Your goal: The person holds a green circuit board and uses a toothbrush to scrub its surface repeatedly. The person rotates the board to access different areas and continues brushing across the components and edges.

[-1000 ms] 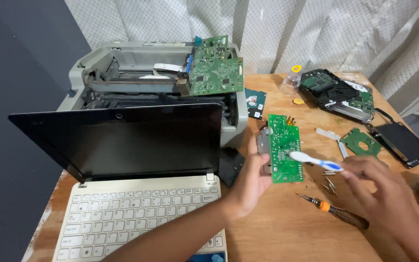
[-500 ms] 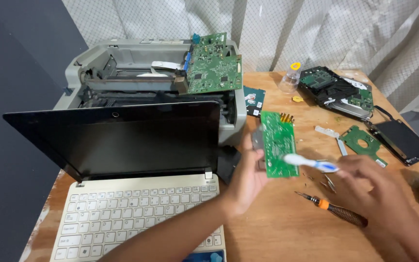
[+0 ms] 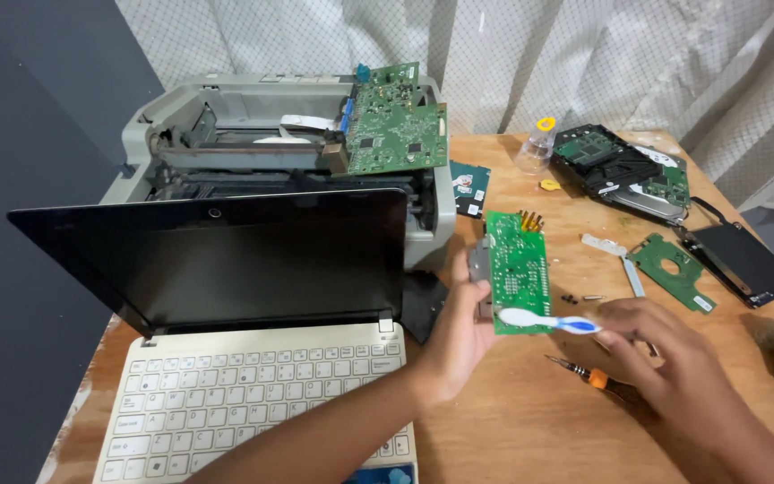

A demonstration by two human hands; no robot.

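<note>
Brush head lower on board, L hand (image 3: 459,336) grips circuit board (image 3: 518,269), R hand (image 3: 665,354) holds toothbrush (image 3: 544,320)

left hand (image 3: 459,336) up, thumb and fingers pinched shut. right hand (image 3: 674,358) low beside it, fingers curled tight. both forearms reaching forward.

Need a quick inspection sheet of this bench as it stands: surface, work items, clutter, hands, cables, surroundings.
Surface: wooden table, scuffed, bare in front.
Work items: green circuit board held upright; white and blue toothbrush, its head against the board's lower edge.
Clutter: open laptop, opened grey printer with its own board exposed, screwdriver, dismantled hard drives, small clear bottle, loose screws.
Hands: left hand grips the board's edge; right hand holds the toothbrush.
Cables: white ribbon cable in the printer.
Surroundings: white mesh curtain, dark wall at left.
</note>
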